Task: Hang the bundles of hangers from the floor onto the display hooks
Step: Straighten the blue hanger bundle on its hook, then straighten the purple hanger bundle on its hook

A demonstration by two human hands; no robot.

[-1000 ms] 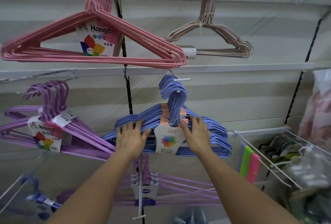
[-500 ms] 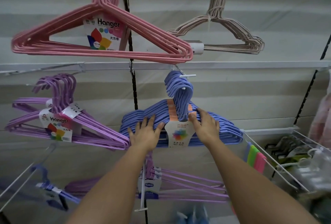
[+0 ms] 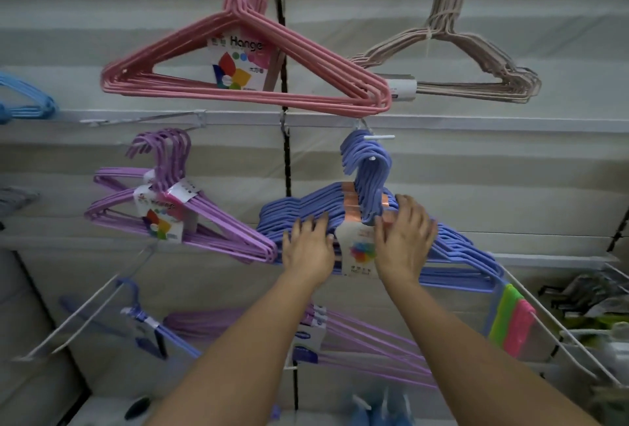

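Note:
A bundle of blue-violet hangers (image 3: 452, 255) hangs by its hooks on a white display hook (image 3: 379, 136) at the middle of the wall. A white label with a coloured flower sits at the bundle's centre. My left hand (image 3: 308, 250) lies flat on the bundle's left shoulder, fingers spread. My right hand (image 3: 403, 243) presses on the bundle just right of the label, fingers curled over the necks. Neither hand lifts the bundle; its weight is on the hook.
A pink bundle (image 3: 245, 78) and a beige bundle (image 3: 452, 61) hang above. Purple bundles hang at the left (image 3: 190, 218) and below (image 3: 367, 337). A wire basket (image 3: 578, 330) with goods juts out at the right. Bare wire hooks (image 3: 85, 316) stick out at the lower left.
The view has shifted so the wall appears further right. Both hands stay on the blue bundle; the right hand has crept up towards the necks.

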